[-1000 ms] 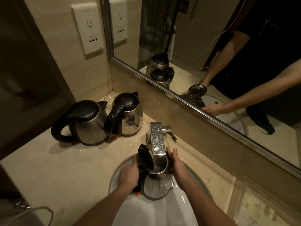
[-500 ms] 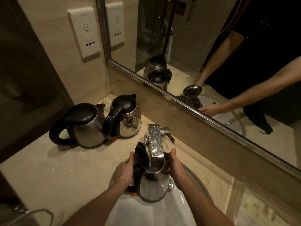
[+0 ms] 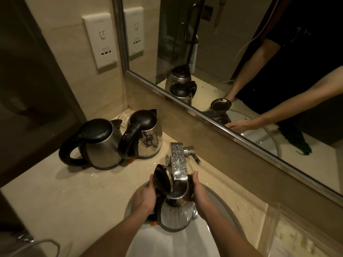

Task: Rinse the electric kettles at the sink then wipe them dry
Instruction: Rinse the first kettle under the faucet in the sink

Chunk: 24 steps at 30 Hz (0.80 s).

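The left hand (image 3: 143, 196) grips the kettle (image 3: 176, 212) by its handle while the right hand (image 3: 199, 193) presses flat on its side, holding it over the sink (image 3: 167, 243) under the tap (image 3: 178, 164); wet steel may slip, or the raised lid (image 3: 162, 179) knock the tap

Wall socket (image 3: 101, 40) beside framed mirror (image 3: 232, 52)
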### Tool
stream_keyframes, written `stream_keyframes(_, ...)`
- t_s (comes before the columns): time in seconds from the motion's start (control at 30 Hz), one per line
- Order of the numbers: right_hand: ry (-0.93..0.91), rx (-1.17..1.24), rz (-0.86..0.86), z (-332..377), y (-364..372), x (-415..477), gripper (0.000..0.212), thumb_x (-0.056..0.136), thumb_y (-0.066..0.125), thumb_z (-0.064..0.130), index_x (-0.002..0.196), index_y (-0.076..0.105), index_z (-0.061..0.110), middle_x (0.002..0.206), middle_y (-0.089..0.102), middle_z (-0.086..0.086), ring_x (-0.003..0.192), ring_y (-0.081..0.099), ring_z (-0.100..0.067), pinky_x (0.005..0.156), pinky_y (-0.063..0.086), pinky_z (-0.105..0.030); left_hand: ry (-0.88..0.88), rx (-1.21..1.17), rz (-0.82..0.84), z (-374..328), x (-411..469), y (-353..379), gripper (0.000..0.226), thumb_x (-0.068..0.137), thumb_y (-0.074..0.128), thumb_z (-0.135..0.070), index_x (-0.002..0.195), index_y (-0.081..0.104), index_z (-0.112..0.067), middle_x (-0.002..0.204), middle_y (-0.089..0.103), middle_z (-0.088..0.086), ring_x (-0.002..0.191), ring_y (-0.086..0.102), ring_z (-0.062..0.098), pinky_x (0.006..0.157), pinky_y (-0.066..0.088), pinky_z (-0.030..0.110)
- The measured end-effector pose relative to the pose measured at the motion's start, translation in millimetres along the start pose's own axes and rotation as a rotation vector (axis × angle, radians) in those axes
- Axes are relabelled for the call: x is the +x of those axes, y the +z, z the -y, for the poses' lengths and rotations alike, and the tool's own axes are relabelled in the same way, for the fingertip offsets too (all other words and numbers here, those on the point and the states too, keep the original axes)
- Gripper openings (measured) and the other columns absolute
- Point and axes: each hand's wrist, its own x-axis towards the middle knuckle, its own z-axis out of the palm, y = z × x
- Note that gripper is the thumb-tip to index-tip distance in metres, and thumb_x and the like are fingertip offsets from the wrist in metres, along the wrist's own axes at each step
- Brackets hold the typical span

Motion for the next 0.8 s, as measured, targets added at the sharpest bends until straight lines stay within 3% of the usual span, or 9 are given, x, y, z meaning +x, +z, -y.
stream_keyframes(0.2,-0.013,0.026,0.019,-4.4,-1.1,0.1,0.064,0.101,0.017,0.059,0.141,0.047,0.019,0.120,0.063,-0.006,0.103,0.053,-0.018,0.101,0.036,-0.037,-0.046,-0.001,-0.017,5.4,4.1,3.0,0.074,0.096,0.021,-0.067,0.079,0.068,-0.012,0.074,0.070,0.008,0.068,0.065,0.020,0.058,0.043,0.029)
stream_keyframes(0.3,-0.023,0.029,0.020,-3.6,-1.2,-0.1,0.063,0.102,0.018,0.057,0.139,0.049,0.017,0.099,0.063,0.006,0.089,0.055,-0.009,0.097,0.036,-0.035,-0.070,-0.010,-0.029,8.5,4.5,5.7,0.066,0.098,0.027,-0.062,0.078,0.068,-0.015,0.074,0.070,0.007,0.070,0.066,0.022,0.061,0.050,0.033)
stream_keyframes(0.4,-0.023,0.034,0.005,-4.5,-1.3,0.5,0.057,0.102,0.018,0.056,0.135,0.050,0.021,0.091,0.060,0.010,0.085,0.054,-0.006,0.098,0.036,-0.035,-0.075,-0.011,-0.044,5.9,2.9,5.2,0.064,0.098,0.027,-0.061,0.078,0.067,-0.016,0.075,0.069,0.007,0.067,0.064,0.020,0.055,0.043,0.028)
stream_keyframes(0.57,-0.007,0.041,0.018,-7.5,-2.8,7.7,0.068,0.099,0.019,0.062,0.142,0.046,0.018,0.106,0.063,0.004,0.108,0.054,-0.020,0.112,0.035,-0.044,-0.086,-0.021,-0.049,5.4,3.9,4.6,0.061,0.099,0.031,-0.057,0.079,0.067,-0.011,0.074,0.068,0.008,0.066,0.063,0.019,0.053,0.041,0.025)
stream_keyframes(0.67,-0.001,0.028,0.026,-8.9,-1.2,10.9,0.074,0.095,0.019,0.068,0.142,0.047,0.019,0.126,0.063,-0.006,0.122,0.054,-0.025,0.115,0.033,-0.049,-0.108,-0.028,-0.063,4.7,4.6,3.5,0.058,0.099,0.035,-0.053,0.080,0.066,-0.008,0.075,0.068,0.009,0.065,0.062,0.019,0.051,0.040,0.025)
stream_keyframes(0.8,-0.002,0.022,0.011,-10.1,-1.2,11.9,0.076,0.091,0.020,0.073,0.139,0.050,0.022,0.125,0.065,-0.005,0.121,0.055,-0.024,0.114,0.033,-0.050,-0.110,-0.007,-0.058,3.7,4.8,5.2,0.059,0.100,0.035,-0.052,0.079,0.067,-0.008,0.074,0.069,0.009,0.061,0.061,0.018,0.052,0.040,0.025)
